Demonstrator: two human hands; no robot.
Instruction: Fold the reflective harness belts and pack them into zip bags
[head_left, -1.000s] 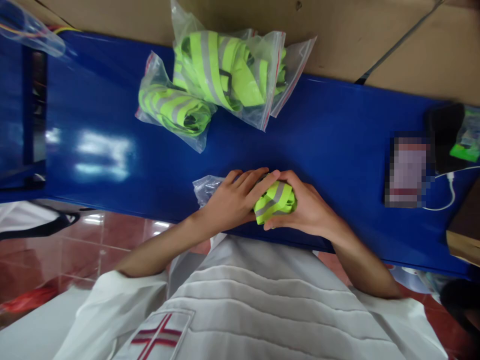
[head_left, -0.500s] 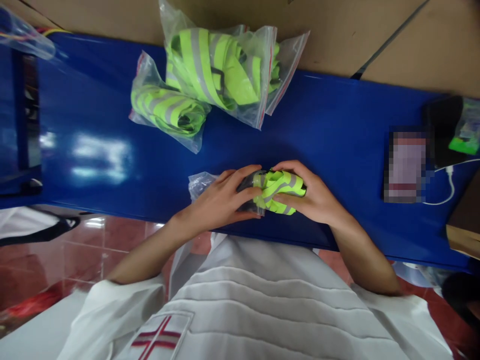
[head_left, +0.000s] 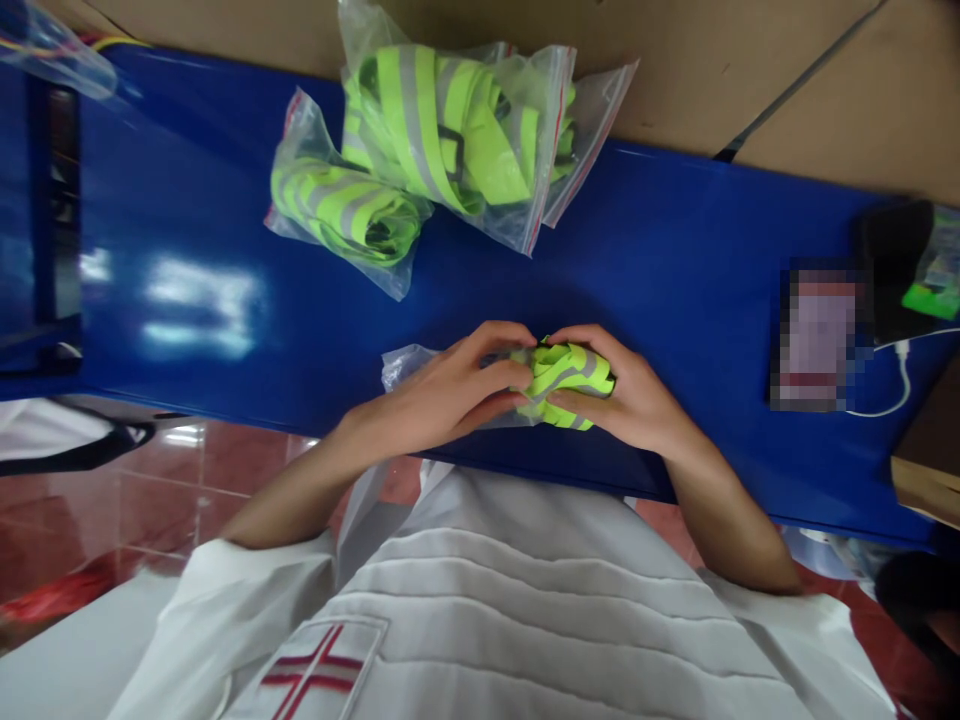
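A rolled neon-yellow reflective strap [head_left: 571, 378] with grey stripes lies between my hands near the front edge of the blue table. My right hand [head_left: 626, 395] grips its right end, thumb in front and fingers behind. Around the strap's left end is a clear plastic bag [head_left: 405, 362], partly hidden under my left hand [head_left: 457, 388]. The fingers of that hand are closed on the bag at its mouth, touching the strap. How far the strap reaches inside the bag is hidden.
Farther back lie a small bagged strap roll [head_left: 349, 210] and larger bagged rolls [head_left: 465, 130], against brown cardboard [head_left: 675, 70]. At the right are a blurred-out phone [head_left: 817, 340], a white cable [head_left: 905, 370] and a brown box [head_left: 930, 440]. The blue table [head_left: 712, 270] ends just before my body.
My left hand has slid slightly right along the bag, its fingertips closer to my right hand and over the strap's left end. My right hand keeps its grip.
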